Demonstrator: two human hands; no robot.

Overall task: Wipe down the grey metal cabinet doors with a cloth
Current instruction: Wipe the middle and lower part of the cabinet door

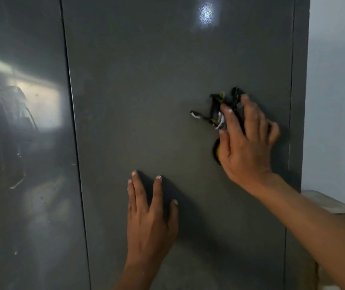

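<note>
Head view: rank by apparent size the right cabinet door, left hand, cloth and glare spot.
1. right cabinet door
2. left hand
3. cloth, visible part only; the rest is hidden under the right hand
4. glare spot

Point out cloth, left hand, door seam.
cloth (217,117): head view, bunched dark part beside the fingers.
left hand (149,220): head view, back of the hand.
door seam (74,122): head view, gap at mid-height.
</note>
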